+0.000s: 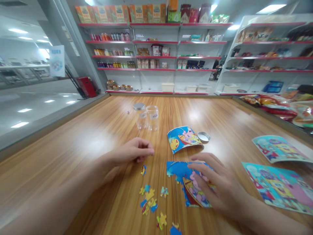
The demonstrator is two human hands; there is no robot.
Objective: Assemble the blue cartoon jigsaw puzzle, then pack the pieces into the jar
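A partly joined jigsaw puzzle (193, 191) with a cartoon picture lies on the wooden table (80, 143). My right hand (217, 186) rests flat on it, fingers spread. My left hand (133, 153) hovers to the left with its fingers curled together; anything in them is hidden. Several loose puzzle pieces (150, 199) lie scattered below the left hand, one piece (143, 169) closest to it. A curled reference picture (183, 138) lies just beyond the puzzle.
Two clear plastic jars (146, 117) stand farther back, one capped, one without its lid. A metal lid (203, 136) lies beside the curled picture. Two more cartoon sheets (278, 186) lie at the right. Snack bags (281, 107) and store shelves (156, 55) lie beyond.
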